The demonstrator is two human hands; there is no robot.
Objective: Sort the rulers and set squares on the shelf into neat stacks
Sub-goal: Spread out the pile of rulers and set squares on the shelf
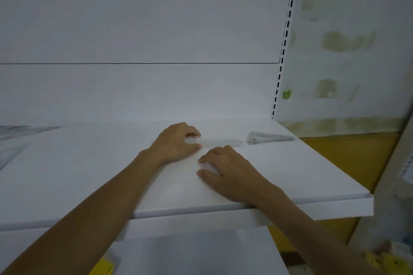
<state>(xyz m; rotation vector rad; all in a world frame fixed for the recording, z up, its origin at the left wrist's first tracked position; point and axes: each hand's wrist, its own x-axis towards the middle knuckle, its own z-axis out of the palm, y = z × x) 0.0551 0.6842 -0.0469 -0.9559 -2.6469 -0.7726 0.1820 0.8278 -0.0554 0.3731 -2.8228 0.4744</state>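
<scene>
White metal shelf (290, 174), white back panel (134, 29), slotted upright (284, 38) on the right, blotchy stained wall (348, 56) past that. One clear ruler (223, 142) lies near the back, with one little pile of set squares (268, 137) just right of it, not touching. Left hand (174, 143) pinches the ruler's left end. Right hand (228, 169) sits curled on the shelf, can't tell if it's holding anything

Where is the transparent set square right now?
In the head view the set square lies near the back right corner of the shelf, just right of the clear ruler that the left hand holds.
</scene>
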